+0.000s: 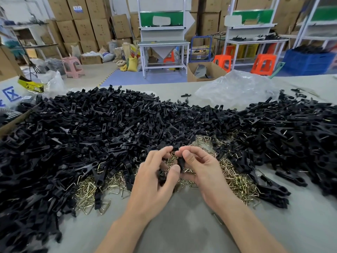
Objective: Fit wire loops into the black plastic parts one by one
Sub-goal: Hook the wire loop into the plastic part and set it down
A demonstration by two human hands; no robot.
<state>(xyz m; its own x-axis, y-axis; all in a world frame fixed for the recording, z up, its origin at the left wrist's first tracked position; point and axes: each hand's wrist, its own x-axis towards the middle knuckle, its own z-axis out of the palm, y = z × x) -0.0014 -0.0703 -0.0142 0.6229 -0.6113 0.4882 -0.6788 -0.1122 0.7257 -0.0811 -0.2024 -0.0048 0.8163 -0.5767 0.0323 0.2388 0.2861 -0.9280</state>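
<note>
My left hand (155,172) and my right hand (198,167) meet over the table's middle. Both have curled fingers. Between them is a black plastic part (180,162), pinched by my right thumb and fingers. My left hand holds more black parts (162,177) in its palm. Under the hands lies a heap of brass-coloured wire loops (91,190). A very large pile of black plastic parts (94,128) spreads across the left and back of the table. I cannot make out whether a loop sits in the held part.
Another pile of black parts with wire in them (291,136) fills the right side. A crumpled clear plastic bag (235,88) lies at the back right. The grey table (182,225) shows between my forearms. Cardboard boxes, workbenches and stools stand beyond.
</note>
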